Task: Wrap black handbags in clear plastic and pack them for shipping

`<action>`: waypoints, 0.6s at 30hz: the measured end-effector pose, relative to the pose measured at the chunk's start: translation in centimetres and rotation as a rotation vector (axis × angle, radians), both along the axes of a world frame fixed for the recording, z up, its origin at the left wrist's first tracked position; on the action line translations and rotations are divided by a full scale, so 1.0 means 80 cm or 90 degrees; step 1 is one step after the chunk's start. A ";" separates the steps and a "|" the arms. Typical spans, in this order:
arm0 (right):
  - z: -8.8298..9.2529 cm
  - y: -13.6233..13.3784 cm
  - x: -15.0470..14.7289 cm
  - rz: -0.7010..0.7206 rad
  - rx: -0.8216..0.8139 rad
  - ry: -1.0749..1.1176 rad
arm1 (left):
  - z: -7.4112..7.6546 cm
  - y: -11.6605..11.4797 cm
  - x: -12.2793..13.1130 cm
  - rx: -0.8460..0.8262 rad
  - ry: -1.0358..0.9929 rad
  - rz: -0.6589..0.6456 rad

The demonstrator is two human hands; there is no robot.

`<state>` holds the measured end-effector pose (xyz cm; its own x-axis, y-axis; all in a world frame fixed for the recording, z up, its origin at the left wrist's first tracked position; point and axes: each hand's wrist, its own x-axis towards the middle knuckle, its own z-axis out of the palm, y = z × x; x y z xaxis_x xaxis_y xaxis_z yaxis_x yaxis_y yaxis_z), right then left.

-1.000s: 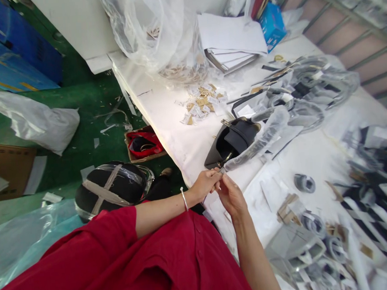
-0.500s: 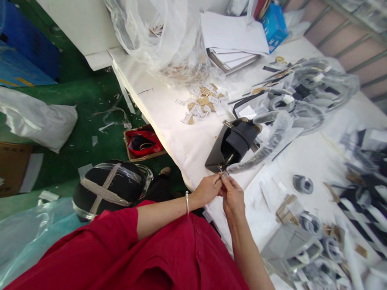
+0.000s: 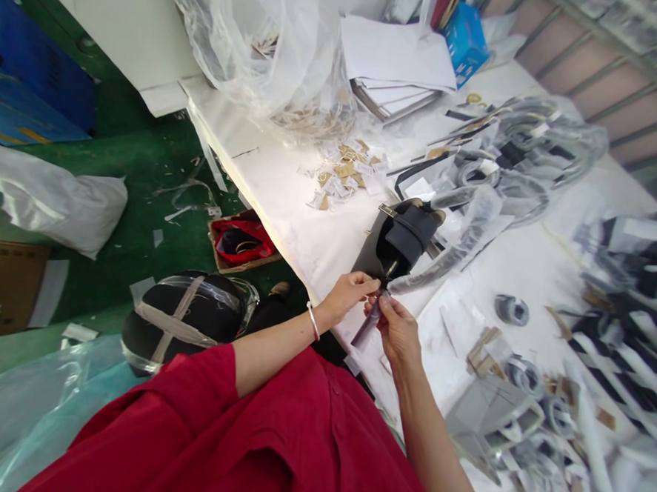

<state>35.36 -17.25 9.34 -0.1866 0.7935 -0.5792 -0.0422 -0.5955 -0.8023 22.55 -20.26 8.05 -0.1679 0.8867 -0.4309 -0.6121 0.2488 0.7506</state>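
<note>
A black handbag (image 3: 411,230) with gold-coloured hardware lies on the white table, its near end towards me. From that end a strap wrapped in clear plastic (image 3: 433,269) curves away to the right. My right hand (image 3: 400,331) pinches a dark strip (image 3: 367,328), whose flat end sticks out below the fingers towards the table edge. My left hand (image 3: 351,295) is closed beside it, fingertips pressed together at the bag's near corner. What those fingertips hold is too small and hidden to make out.
Small tags (image 3: 346,172) lie scattered beyond the bag, near a large clear plastic bag (image 3: 272,49) and a stack of papers (image 3: 398,56). Plastic-wrapped straps (image 3: 517,153) heap up at the back right. A padded black stool (image 3: 185,318) stands on the floor left.
The dark strip now sticks out below my right hand. My left hand has shifted slightly apart from my right, and the handbag's near end has moved a little.
</note>
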 end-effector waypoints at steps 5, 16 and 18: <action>0.002 0.001 0.001 -0.016 -0.023 0.003 | 0.004 -0.004 -0.005 -0.013 0.056 0.022; 0.003 0.003 0.000 0.007 -0.023 0.006 | -0.008 -0.001 -0.002 -0.019 0.053 0.016; 0.003 0.004 0.000 0.007 -0.029 0.007 | -0.009 0.000 -0.001 -0.020 0.054 0.025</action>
